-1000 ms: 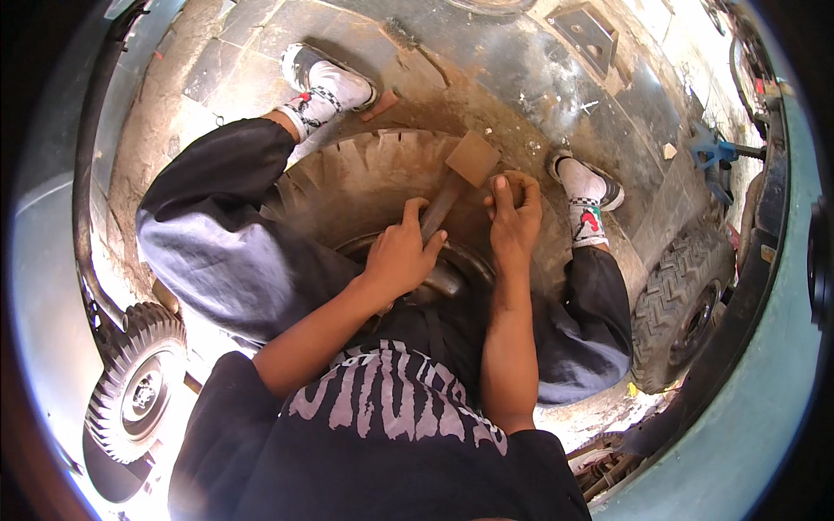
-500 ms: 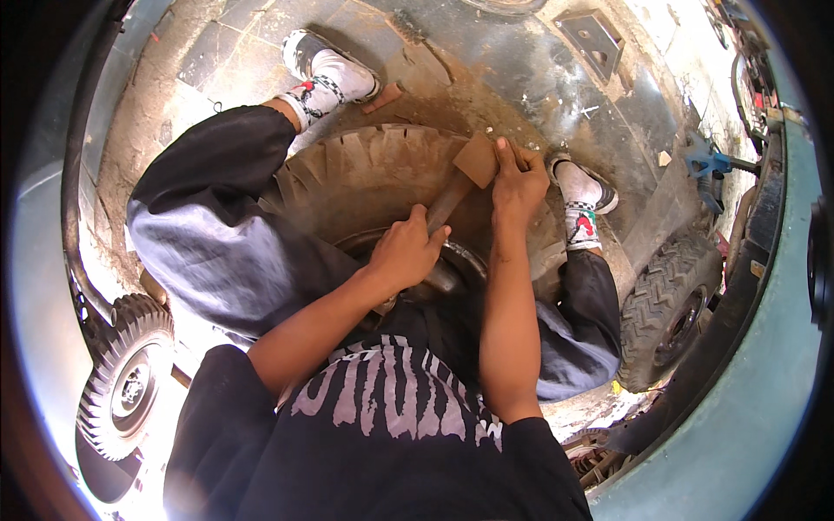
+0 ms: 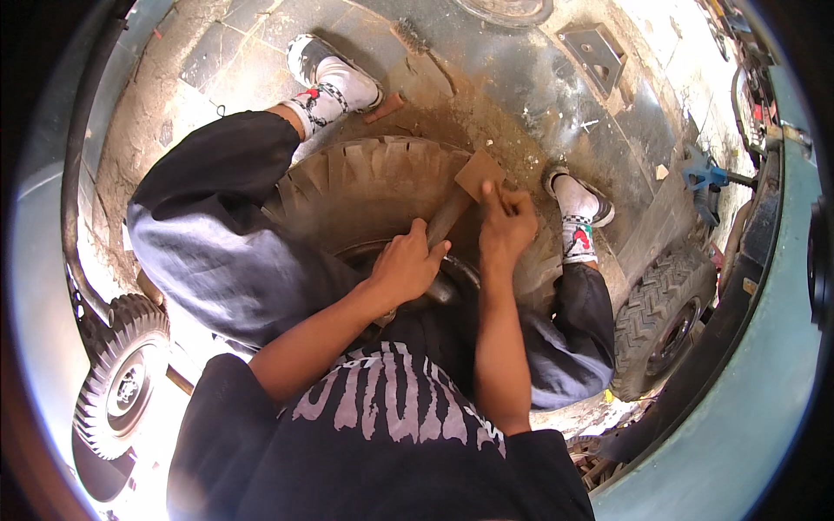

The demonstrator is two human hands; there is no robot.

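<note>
Between my legs lies a large worn tyre [image 3: 369, 178], with a curved metal part [image 3: 441, 289] showing inside it. Over that tyre my left hand [image 3: 407, 263] is closed round a grey rod-like shaft [image 3: 448, 218], which slants up and to the right. At the shaft's upper end sits a flat brown square sheet [image 3: 479, 175], like sandpaper. My right hand [image 3: 507, 224] has its fingertips closed at the sheet's right corner. How far the sheet wraps the shaft is hidden.
On the floor ahead lie a brush [image 3: 413, 42], a reddish-brown block [image 3: 385, 108] and a metal bracket [image 3: 593, 56] with holes. A blue tool [image 3: 705, 170] lies at right. Treaded wheels stand at right [image 3: 665, 317] and left [image 3: 123, 382], beside pale blue vehicle panels [image 3: 747, 382].
My right hand has shifted down and slightly left along the sheet's edge, its fingers now lower. The sheet sits slightly lower in view. My left hand keeps its hold on the shaft.
</note>
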